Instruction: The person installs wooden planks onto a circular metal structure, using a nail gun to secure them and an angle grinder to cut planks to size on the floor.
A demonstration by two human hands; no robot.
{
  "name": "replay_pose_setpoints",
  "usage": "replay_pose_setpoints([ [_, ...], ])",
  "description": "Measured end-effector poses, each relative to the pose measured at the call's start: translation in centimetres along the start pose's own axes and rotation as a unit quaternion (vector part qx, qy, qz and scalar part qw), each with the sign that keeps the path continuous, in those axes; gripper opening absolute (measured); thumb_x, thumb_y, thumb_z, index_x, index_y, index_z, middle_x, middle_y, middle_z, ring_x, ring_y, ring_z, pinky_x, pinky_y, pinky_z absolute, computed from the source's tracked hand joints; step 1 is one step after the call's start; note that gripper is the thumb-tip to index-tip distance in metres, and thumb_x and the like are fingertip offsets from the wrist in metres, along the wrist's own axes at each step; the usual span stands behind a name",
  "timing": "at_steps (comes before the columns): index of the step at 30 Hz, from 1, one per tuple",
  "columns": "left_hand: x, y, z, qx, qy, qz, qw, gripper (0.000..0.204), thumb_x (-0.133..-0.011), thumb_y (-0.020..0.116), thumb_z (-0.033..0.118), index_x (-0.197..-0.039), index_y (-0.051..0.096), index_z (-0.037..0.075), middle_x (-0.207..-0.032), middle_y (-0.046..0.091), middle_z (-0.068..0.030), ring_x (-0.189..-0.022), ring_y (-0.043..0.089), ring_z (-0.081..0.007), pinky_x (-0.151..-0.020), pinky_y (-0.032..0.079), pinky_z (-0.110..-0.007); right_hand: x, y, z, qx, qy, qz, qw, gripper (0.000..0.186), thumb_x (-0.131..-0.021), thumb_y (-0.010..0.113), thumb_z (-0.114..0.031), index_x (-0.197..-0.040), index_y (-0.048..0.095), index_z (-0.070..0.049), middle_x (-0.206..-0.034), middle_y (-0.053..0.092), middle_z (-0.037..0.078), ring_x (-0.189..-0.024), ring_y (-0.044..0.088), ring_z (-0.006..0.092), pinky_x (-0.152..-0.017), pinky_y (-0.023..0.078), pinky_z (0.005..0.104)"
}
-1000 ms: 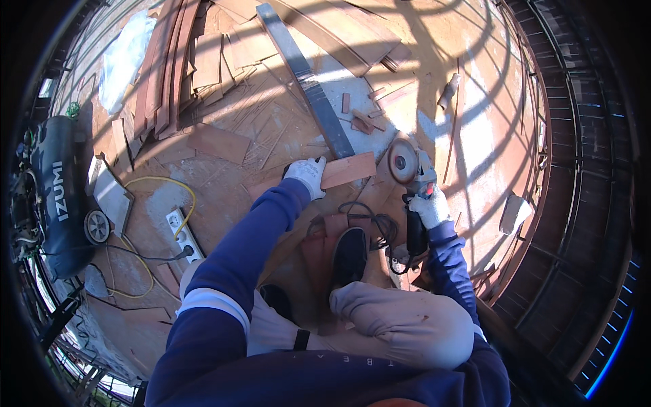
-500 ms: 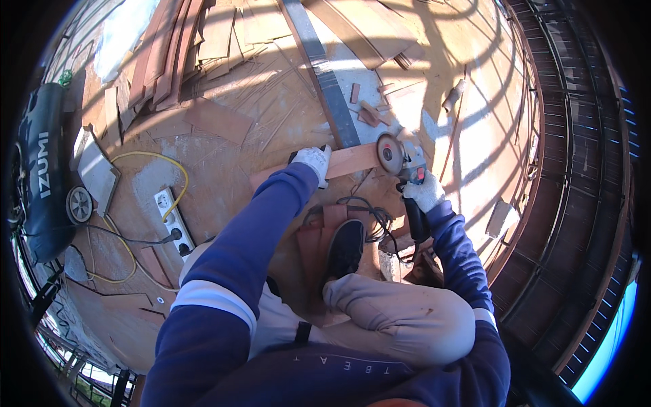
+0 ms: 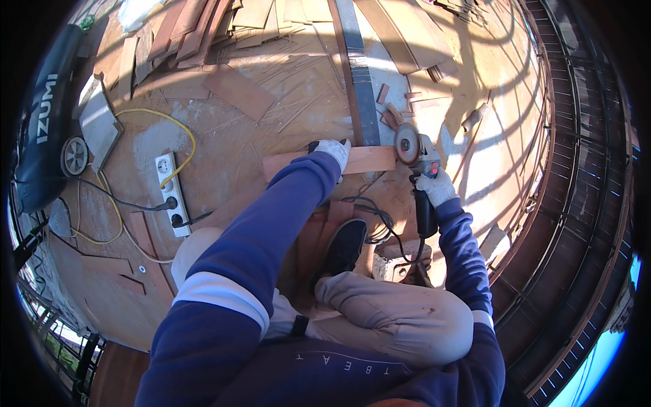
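My left hand (image 3: 331, 154), in a white work glove, grips a flat reddish-brown wooden board (image 3: 369, 160) from above. The board lies crosswise near the close end of a long dark bar (image 3: 366, 119). In my right hand (image 3: 437, 186), also gloved, is an angle grinder (image 3: 428, 163), held by its dark body. Its round disc (image 3: 407, 144) stands upright at the right end of the board; whether it touches the wood or spins I cannot tell. A black cord runs from the grinder's rear down past a pale block (image 3: 400, 263).
A white power strip (image 3: 171, 193) with plugs and a yellow cord (image 3: 182, 125) lies on the left, by a wheeled dark tank (image 3: 44, 129). Boards (image 3: 196, 30) are stacked at the far left. My shoe (image 3: 344, 245) is close below the board. A ribbed metal structure (image 3: 576, 136) borders the right.
The view has turned, shifting the scene rightward. The board now lies more level, and the grinder's disc sits slightly farther out from its end. Both hands keep their hold.
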State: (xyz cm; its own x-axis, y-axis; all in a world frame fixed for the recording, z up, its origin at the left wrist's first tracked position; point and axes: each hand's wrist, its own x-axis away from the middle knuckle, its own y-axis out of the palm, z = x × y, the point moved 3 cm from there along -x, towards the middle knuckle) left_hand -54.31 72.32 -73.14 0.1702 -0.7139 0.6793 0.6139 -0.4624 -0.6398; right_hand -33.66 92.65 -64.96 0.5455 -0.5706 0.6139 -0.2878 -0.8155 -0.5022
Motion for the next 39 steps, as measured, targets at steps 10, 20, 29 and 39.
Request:
replay_pose_setpoints([
  [10, -0.6, 0.5, 0.2, 0.010, -0.016, 0.000, 1.000, 0.092, -0.066, 0.092, 0.037, -0.138, 0.047, 0.001, -0.123, 0.067, -0.0200, -0.116, 0.066, -0.0334, -0.096, 0.053, -0.042, -1.4, 0.4, 0.7, -0.086, 0.023, -0.020, 0.996, 0.025, -0.076, 0.070, -0.009, -0.098, 0.060, -0.003, -0.085, 0.061, 0.002, -0.077, 0.060, 0.0140, -0.070, 0.052, 0.0304],
  [20, -0.8, 0.7, 0.2, 0.001, -0.019, -0.006, 1.000, 0.099, -0.067, 0.091, 0.040, -0.144, 0.042, 0.001, -0.126, 0.065, -0.0198, -0.117, 0.065, -0.0325, -0.095, 0.053, -0.044, -1.2, 0.8, 0.0, -0.133, 0.020, -0.023, 0.991, 0.022, -0.074, 0.070, -0.006, -0.091, 0.056, -0.005, -0.080, 0.056, 0.001, -0.072, 0.058, 0.0144, -0.067, 0.053, 0.0313],
  [29, -0.3, 0.0, 0.5, 0.000, -0.023, -0.017, 1.000, 0.102, -0.067, 0.091, 0.041, -0.146, 0.041, 0.000, -0.127, 0.065, -0.0200, -0.116, 0.066, -0.0335, -0.094, 0.053, -0.046, -2.3, 0.4, 1.9, -0.086, 0.003, -0.014, 0.996, 0.018, -0.073, 0.071, -0.009, -0.086, 0.058, -0.006, -0.075, 0.057, 0.000, -0.069, 0.055, 0.0135, -0.065, 0.050, 0.0308],
  [39, -0.6, 0.4, 0.5, -0.005, -0.034, 0.004, 0.999, 0.094, -0.067, 0.090, 0.037, -0.143, 0.045, 0.004, -0.126, 0.066, -0.0196, -0.116, 0.066, -0.0344, -0.093, 0.054, -0.048, -1.5, 1.0, -0.3, -0.129, 0.032, -0.031, 0.991, 0.023, -0.074, 0.068, -0.006, -0.094, 0.056, -0.004, -0.081, 0.057, 0.005, -0.068, 0.060, 0.0183, -0.062, 0.059, 0.0351],
])
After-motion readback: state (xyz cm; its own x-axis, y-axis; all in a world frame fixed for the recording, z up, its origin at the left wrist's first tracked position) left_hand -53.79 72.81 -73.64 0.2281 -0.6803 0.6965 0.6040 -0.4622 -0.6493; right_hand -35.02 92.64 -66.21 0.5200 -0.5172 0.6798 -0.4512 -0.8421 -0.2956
